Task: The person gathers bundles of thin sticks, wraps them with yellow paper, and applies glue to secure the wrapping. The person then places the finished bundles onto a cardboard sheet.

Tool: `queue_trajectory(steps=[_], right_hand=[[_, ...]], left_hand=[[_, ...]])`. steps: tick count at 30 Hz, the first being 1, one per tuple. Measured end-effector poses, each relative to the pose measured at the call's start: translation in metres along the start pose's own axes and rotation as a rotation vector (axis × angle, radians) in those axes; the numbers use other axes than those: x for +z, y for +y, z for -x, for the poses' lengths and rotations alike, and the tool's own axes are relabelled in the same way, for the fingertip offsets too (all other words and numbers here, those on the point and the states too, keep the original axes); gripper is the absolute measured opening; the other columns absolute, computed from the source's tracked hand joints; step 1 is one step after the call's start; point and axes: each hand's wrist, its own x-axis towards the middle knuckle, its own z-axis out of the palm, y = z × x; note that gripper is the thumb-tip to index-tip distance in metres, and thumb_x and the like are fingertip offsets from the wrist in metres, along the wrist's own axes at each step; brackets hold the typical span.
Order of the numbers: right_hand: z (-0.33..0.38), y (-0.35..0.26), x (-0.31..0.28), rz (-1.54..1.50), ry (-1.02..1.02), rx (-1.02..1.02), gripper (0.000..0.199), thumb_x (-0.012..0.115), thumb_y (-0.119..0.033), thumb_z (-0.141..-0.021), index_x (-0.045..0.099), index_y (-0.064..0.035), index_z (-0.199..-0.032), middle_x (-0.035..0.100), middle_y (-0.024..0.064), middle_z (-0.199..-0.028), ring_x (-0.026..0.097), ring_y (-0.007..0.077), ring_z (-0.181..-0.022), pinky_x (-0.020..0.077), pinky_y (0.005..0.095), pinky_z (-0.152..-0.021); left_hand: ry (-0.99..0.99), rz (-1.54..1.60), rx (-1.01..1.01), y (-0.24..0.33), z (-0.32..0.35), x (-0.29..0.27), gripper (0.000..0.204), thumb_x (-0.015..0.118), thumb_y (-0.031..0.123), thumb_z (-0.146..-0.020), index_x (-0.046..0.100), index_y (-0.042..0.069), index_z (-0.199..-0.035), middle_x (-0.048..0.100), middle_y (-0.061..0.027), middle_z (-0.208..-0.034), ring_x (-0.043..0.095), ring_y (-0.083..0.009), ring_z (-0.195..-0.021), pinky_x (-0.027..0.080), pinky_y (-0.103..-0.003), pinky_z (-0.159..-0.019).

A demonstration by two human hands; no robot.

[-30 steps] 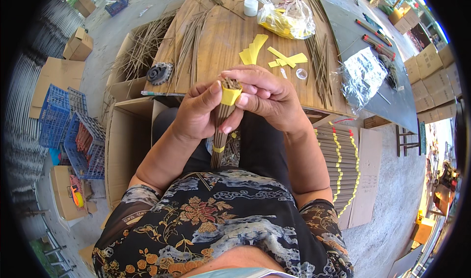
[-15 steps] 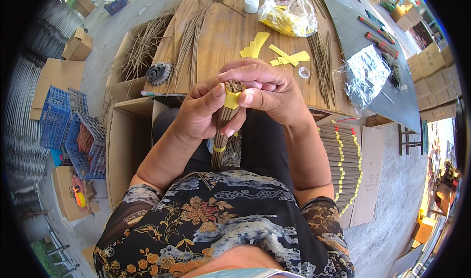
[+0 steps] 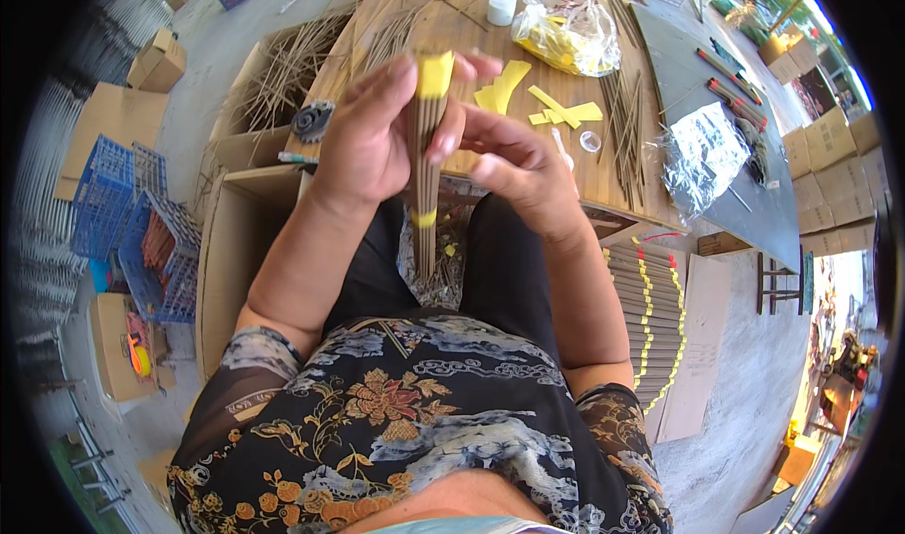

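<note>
My left hand (image 3: 370, 129) is wrapped round an upright bundle of thin brown incense sticks (image 3: 426, 171). A yellow paper band (image 3: 435, 74) covers the bundle's top end, and a narrower yellow band (image 3: 425, 220) circles it lower down. My right hand (image 3: 517, 162) is just right of the bundle, thumb and fingers apart, with nothing visible between them. Past it on the wooden table (image 3: 603, 183) lie yellow paper strips (image 3: 566, 110) and a small clear round lid (image 3: 590, 141). A slim white object (image 3: 562, 146) shows behind the right hand, partly hidden.
A clear bag of yellow paper (image 3: 566, 39) and a white jar (image 3: 501, 8) stand farther back. Loose sticks (image 3: 622, 129) lie on the table's right side. Banded bundles (image 3: 650, 312) lie low at right. Cardboard boxes (image 3: 255, 213) and blue crates (image 3: 104, 195) are at left.
The bundle has tipped more upright, its top end rising away from me. My right hand has come off the yellow band and moved slightly right, its fingers parting.
</note>
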Motion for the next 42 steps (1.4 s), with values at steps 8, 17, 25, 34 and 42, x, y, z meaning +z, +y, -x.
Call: queue_trajectory(steps=[8, 17, 25, 34, 42], right_hand=[[0.006, -0.006, 0.022, 0.128, 0.082, 0.098, 0.017, 0.061, -0.012, -0.082, 0.060, 0.0016, -0.091, 0.061, 0.0020, -0.078, 0.055, 0.0061, -0.072, 0.0448, 0.0198, -0.067], [0.008, -0.023, 0.004, -0.473, 0.640, -0.214, 0.031, 0.048, -0.028, -0.089, 0.052, -0.0003, -0.102, 0.060, 0.0137, -0.100, 0.057, 0.0208, -0.096, 0.0448, 0.0334, -0.087], [0.009, 0.016, 0.063, -0.799, 0.653, 0.311, 0.028, 0.052, -0.034, -0.087, 0.053, -0.0068, -0.092, 0.061, 0.0093, -0.094, 0.058, 0.0193, -0.086, 0.0453, 0.0342, -0.083], [0.020, -0.010, 0.092, 0.812, 0.187, -0.153, 0.028, 0.068, -0.018, -0.073, 0.056, 0.0018, -0.090, 0.059, 0.0046, -0.064, 0.056, 0.0112, -0.056, 0.0448, 0.0225, -0.052], [-0.019, 0.019, 0.086, 0.348, -0.141, 0.433, 0.008, 0.056, -0.009, -0.080, 0.057, -0.0008, -0.081, 0.052, 0.0014, -0.062, 0.048, 0.0062, -0.051, 0.0396, 0.0192, -0.046]], left_hand=[[-0.090, 0.103, -0.107, 0.018, -0.023, 0.012, 0.070, 0.040, 0.049, -0.087, 0.019, 0.003, -0.134, 0.042, -0.0152, -0.126, 0.045, -0.0255, -0.112, 0.036, -0.037, -0.095], [0.208, -0.709, -0.017, -0.018, 0.055, -0.022, 0.079, 0.063, 0.026, -0.079, 0.014, 0.002, -0.136, 0.038, -0.0192, -0.129, 0.041, -0.0267, -0.117, 0.035, -0.038, -0.097], [0.183, -0.243, 0.660, 0.030, 0.051, 0.023, 0.042, 0.058, 0.023, -0.083, 0.040, 0.004, -0.116, 0.057, -0.0116, -0.087, 0.056, -0.0197, -0.078, 0.044, -0.034, -0.075], [0.602, -0.115, 0.411, 0.056, 0.047, 0.010, 0.011, 0.064, 0.012, -0.078, 0.058, 0.004, -0.084, 0.049, -0.0008, -0.061, 0.042, -0.0083, -0.048, 0.036, -0.022, -0.045], [0.435, 0.094, 0.064, 0.042, 0.040, -0.001, 0.015, 0.061, 0.013, -0.081, 0.057, 0.003, -0.092, 0.049, -0.0005, -0.060, 0.043, -0.0075, -0.048, 0.037, -0.022, -0.047]])
